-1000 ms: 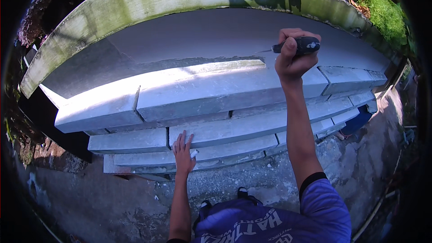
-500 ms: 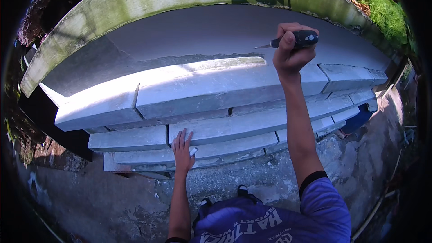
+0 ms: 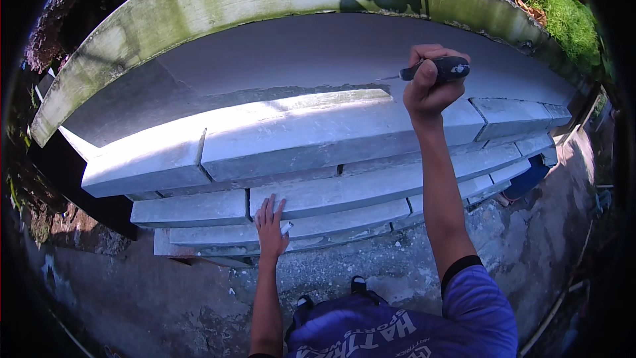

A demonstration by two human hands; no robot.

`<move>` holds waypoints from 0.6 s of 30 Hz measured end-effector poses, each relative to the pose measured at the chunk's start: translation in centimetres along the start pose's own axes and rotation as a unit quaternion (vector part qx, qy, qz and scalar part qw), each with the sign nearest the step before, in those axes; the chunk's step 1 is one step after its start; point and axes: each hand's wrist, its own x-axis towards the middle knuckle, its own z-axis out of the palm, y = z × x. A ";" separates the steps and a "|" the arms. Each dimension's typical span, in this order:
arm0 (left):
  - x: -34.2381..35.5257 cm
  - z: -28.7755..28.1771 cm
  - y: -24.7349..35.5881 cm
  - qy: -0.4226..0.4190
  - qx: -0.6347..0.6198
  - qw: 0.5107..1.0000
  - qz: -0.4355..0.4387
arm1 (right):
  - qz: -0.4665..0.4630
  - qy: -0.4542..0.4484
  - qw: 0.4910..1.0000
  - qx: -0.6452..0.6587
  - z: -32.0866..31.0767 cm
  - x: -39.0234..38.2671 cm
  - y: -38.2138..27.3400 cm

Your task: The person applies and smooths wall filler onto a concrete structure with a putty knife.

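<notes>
Raised at the wall, my right hand is closed around the thick black handle of a thin-bladed hand tool. The blade is narrow from here and points left, its tip close to the rough lower edge of the smooth pale plaster. Whether the tip touches the wall, I cannot tell. Lower down, my left hand lies with fingers stretched out on a white concrete ledge. A short white cylinder shows beside its thumb; whether the hand grips it is unclear.
Stepped rows of whitish concrete blocks run across in front of me, with dark joints between. Overhead curves a mossy concrete rim. Green plants grow at the upper right. Rough concrete floor lies below, and a blue object sits under the blocks' right end.
The tool's tip has dropped slightly toward the plaster's rough lower edge, with the handle tilting a little. My left hand stays on the ledge. The whole view has shifted slightly.
</notes>
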 end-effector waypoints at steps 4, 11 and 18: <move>0.3 -0.1 0.1 -0.006 0.010 1.000 0.012 | -0.001 -0.058 0.986 -0.157 0.5 0.1 0.7; 0.3 0.0 0.0 -0.009 0.021 1.000 0.012 | -0.025 -0.074 0.985 -0.156 0.3 0.1 1.1; 0.2 0.0 -0.1 0.006 0.003 1.000 0.021 | 0.043 -0.088 0.982 -0.164 1.3 -0.1 1.1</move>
